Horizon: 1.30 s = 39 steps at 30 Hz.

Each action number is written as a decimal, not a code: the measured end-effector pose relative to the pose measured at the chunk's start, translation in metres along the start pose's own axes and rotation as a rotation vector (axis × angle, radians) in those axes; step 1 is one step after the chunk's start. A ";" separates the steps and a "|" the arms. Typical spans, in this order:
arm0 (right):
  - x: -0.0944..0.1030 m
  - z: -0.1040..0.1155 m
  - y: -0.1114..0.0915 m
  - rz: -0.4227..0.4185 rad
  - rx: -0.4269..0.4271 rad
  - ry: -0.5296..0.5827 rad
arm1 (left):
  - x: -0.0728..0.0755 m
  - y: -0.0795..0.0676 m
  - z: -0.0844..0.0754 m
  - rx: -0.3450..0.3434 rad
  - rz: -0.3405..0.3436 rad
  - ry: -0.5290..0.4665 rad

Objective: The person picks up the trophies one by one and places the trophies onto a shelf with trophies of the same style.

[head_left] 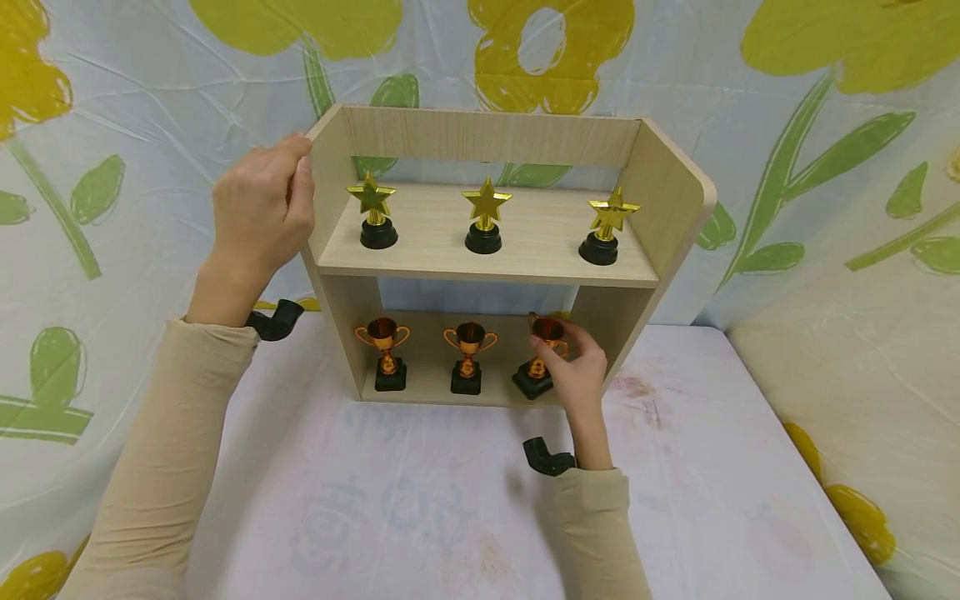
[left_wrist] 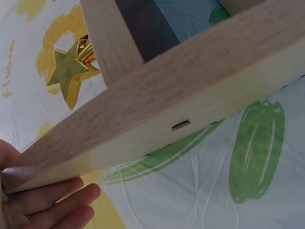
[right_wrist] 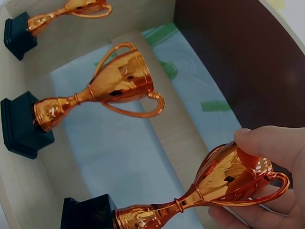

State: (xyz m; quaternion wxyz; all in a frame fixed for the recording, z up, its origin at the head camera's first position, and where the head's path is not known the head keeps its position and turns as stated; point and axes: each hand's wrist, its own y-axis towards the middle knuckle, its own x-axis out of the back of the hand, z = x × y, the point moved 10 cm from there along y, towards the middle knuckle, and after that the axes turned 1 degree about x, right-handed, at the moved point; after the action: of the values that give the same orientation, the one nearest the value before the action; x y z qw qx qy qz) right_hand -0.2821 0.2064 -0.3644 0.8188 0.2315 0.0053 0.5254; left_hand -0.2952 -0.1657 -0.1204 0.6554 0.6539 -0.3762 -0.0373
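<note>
My left hand [head_left: 262,204] grips the upper left side panel of a two-tier wooden shelf [head_left: 487,273]. In the left wrist view its fingers [left_wrist: 52,202] lie along the panel's outer face. At the lower right, my right hand [head_left: 583,367] holds a bronze-coloured trophy cup [right_wrist: 228,176] by its bowl, thumb on one side and fingers on the other. That cup's black base [head_left: 533,380] sits turned at an angle on the lower tier. Two matching trophy cups, one in the middle [head_left: 469,346] and one at the left [head_left: 384,342], stand upright there.
Three gold star trophies, left [head_left: 375,212], middle [head_left: 486,217] and right [head_left: 607,227], stand on the upper tier. The shelf stands on a white-covered table [head_left: 420,500]. Behind it hangs a flower-patterned cloth [head_left: 150,75]. Black mounts [head_left: 277,321] show at both wrists.
</note>
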 end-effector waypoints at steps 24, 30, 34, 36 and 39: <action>0.021 -0.020 0.007 -0.046 -0.070 0.032 | 0.000 0.000 0.000 0.009 0.002 0.003; 0.023 -0.023 0.008 -0.053 -0.069 0.061 | 0.000 0.000 -0.001 0.007 0.000 0.003; 0.024 -0.025 0.009 -0.055 -0.081 0.094 | 0.000 0.000 -0.001 0.003 -0.002 0.006; 0.024 -0.026 0.009 -0.055 -0.088 0.094 | 0.001 0.000 -0.002 0.001 -0.001 0.004; 0.023 -0.026 0.009 -0.047 -0.090 0.091 | 0.001 0.000 -0.002 0.000 -0.001 0.002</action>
State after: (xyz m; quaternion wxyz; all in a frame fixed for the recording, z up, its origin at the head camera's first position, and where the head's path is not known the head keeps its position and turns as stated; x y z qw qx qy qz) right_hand -0.2856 0.2389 -0.3789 0.8393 0.1701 0.0241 0.5158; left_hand -0.2937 -0.1648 -0.1202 0.6556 0.6543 -0.3751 -0.0369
